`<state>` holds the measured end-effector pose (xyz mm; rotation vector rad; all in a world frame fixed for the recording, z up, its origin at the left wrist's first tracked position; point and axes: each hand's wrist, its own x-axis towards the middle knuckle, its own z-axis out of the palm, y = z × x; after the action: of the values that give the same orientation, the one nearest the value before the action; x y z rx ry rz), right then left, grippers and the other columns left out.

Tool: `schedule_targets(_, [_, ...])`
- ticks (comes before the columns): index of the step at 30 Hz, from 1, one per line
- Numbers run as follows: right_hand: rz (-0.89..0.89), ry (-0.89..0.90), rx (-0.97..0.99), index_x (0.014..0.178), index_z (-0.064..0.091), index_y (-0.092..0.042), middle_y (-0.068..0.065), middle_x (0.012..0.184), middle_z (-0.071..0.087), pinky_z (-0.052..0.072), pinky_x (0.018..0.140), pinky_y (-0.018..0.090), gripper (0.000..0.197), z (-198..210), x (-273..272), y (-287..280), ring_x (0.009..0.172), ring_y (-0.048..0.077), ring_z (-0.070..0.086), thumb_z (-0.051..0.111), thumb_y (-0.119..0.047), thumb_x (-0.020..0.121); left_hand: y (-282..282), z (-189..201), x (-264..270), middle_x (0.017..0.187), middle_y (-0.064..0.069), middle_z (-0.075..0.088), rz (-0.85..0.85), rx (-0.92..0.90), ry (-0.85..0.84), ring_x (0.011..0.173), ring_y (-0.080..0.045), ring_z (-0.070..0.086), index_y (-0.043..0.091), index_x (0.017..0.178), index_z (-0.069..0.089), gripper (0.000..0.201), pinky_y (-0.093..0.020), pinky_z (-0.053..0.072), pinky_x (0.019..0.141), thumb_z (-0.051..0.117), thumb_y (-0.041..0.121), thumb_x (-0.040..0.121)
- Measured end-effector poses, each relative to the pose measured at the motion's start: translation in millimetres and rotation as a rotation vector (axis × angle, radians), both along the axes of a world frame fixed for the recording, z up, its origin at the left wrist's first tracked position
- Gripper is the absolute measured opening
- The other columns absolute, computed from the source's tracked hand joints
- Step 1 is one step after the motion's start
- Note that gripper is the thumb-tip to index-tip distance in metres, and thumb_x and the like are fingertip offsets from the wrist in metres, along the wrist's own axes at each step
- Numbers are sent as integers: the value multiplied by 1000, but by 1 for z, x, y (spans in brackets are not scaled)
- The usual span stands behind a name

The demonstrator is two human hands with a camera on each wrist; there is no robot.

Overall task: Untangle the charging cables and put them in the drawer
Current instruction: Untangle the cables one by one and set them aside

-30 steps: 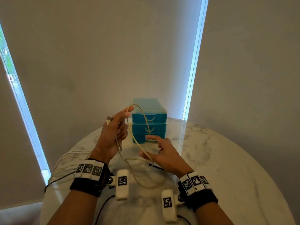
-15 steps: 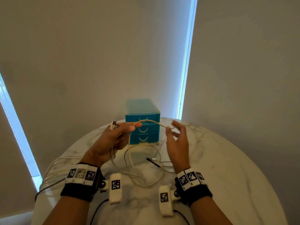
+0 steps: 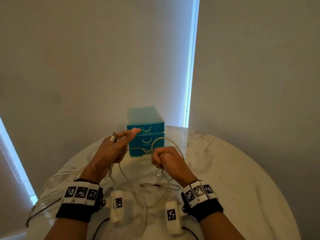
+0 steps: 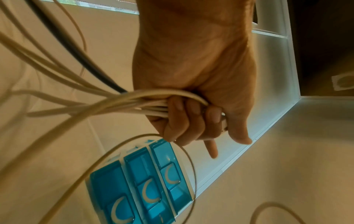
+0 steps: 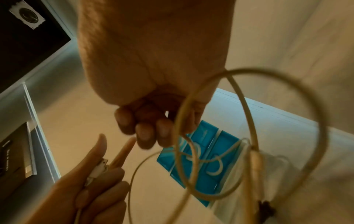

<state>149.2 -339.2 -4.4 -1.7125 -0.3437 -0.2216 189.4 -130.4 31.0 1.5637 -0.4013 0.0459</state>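
Observation:
A tangle of beige charging cables (image 3: 138, 193) lies on the marble table (image 3: 233, 179) in front of a blue three-drawer unit (image 3: 145, 134), all drawers shut. My left hand (image 3: 119, 148) grips a bundle of cables (image 4: 118, 103), with forefinger and thumb stretched out and a USB plug (image 3: 113, 138) sticking up from it. My right hand (image 3: 164, 157) is a fist closed round one cable, whose loop (image 3: 166, 141) rises above the knuckles. In the right wrist view the loop (image 5: 283, 94) curls in front of the drawer unit (image 5: 228, 145).
Several cable strands (image 3: 50, 189) trail over the table's left edge. A black cable end (image 3: 152, 185) lies on the table between my wrists. The drawer unit stands at the table's far edge against the wall. Window strips sit left and right.
My right hand has gone from loose fingers touching the cable to a fist closed round it, lower down. My left forefinger and thumb let the loop go and now stretch forward.

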Motion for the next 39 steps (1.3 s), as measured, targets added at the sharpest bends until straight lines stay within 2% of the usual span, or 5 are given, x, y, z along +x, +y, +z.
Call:
schedule_targets(11, [74,123,-158,53,59,-23,-1,61,65,46,65,29,29,-1,-4,12,60,12,57,47,-3,70,-15,5,-11,45,16,56,44,173,-82,39,0,46,5,93,82,24,-10,33,44,85,29,92])
schedule_targets(15, [-30,17,1,102,78,-23,-7,122,78,55,103,32,31,-2,4,6,120,11,69,65,-12,75,-10,1,-1,49,12,52,176,-9,-63,43,-5,38,11,93,84,27,-17,31,43,87,38,89])
schedule_targets(21, [245,283,653,149,57,-7,12,146,68,50,117,48,58,17,-1,5,141,27,60,68,-21,94,-12,-1,5,51,13,49,342,-198,-44,44,-5,37,13,93,82,29,-18,31,43,89,40,87])
schedule_targets(29, [127,228,1200,155,52,-7,14,149,66,37,127,46,43,23,0,-33,141,32,61,47,-20,114,18,-2,18,60,5,36,388,-384,-23,53,-12,26,25,98,80,28,-25,22,45,86,51,89])
schedule_targets(39, [90,312,930,140,59,4,24,135,72,59,105,38,39,14,3,-8,121,32,74,64,-7,103,8,0,9,56,3,37,181,-66,17,47,-11,26,19,93,82,40,-25,22,46,86,56,82])
